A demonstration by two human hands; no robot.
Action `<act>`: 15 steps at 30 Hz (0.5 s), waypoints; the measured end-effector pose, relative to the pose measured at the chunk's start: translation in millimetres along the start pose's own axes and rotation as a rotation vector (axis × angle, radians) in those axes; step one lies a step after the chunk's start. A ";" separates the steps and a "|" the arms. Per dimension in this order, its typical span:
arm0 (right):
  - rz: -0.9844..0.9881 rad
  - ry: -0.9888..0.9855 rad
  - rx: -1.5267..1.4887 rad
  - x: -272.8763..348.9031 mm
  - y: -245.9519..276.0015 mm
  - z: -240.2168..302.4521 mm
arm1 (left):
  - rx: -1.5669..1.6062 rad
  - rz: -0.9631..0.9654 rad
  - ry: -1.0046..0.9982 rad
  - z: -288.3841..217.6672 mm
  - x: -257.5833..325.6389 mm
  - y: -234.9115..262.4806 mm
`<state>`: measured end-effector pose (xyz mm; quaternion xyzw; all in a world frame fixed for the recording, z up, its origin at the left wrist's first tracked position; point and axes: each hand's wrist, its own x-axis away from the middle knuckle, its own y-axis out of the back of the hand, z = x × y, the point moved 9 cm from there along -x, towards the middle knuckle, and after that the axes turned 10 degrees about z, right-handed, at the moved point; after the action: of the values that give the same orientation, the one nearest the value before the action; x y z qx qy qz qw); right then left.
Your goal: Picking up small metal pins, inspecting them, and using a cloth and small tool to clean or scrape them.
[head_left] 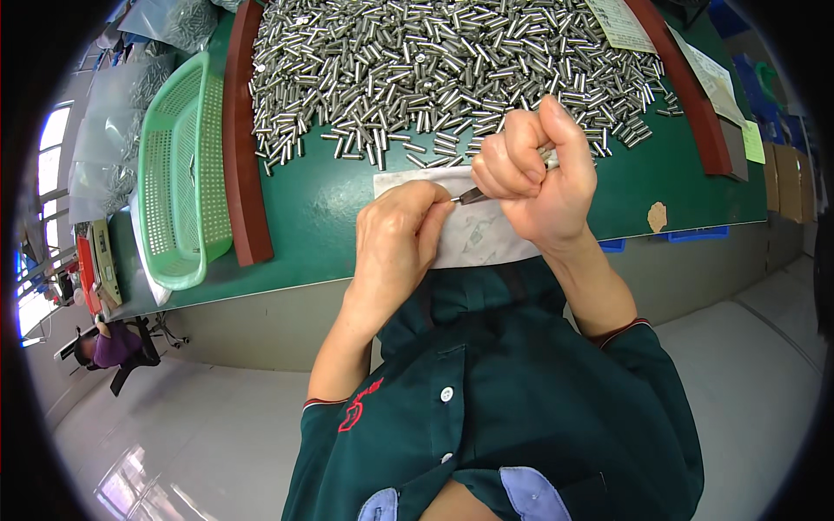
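My left hand point(393, 227) is closed in a pinch above a pale stained cloth point(483, 240). What its thumb and fingertips hold is mostly hidden. In a fist, my right hand point(540, 178) grips a slim hand tool point(471, 196) with a dark tapered end; its exact kind does not show. The tool's thin shiny tip meets the left fingertips. Just beyond both hands lies a wide heap of short metal pins point(434, 78), with several loose ones at its near edge.
Red-brown rails point(247, 174) flank the heap on the green table point(313, 234). A green perforated basket point(178, 174) stands at the left, beside clear bags of metal parts point(109, 139). Papers point(708, 78) lie at the right, and cardboard boxes point(790, 182) stand beyond. Another person point(117, 345) sits far left.
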<state>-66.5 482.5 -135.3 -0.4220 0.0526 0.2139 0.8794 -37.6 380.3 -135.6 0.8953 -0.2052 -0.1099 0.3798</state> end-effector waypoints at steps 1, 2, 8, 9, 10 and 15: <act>0.010 -0.001 0.003 -0.2 -0.7 -0.2 | 0.000 -0.004 -0.003 0.1 0.1 0.1; 0.009 -0.003 0.003 0.0 -0.5 -0.6 | 0.000 -0.008 -0.007 0.2 0.3 0.2; 0.030 -0.021 0.021 0.8 -3.7 -3.7 | 0.059 0.009 0.007 1.9 -1.1 -1.0; 0.033 -0.020 0.038 0.1 -4.8 -4.0 | 0.060 0.010 0.009 2.3 -1.2 -1.2; 0.037 -0.020 0.054 -0.5 -5.9 -4.4 | 0.066 0.011 0.012 2.9 -1.2 -1.6; 0.028 -0.040 0.122 -0.6 -13.8 -6.4 | 0.069 0.034 0.005 3.5 -4.2 -2.8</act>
<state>-60.7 469.8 -129.3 -0.3624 0.0536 0.2310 0.9014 -41.8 381.7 -139.9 0.9045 -0.2229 -0.0940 0.3512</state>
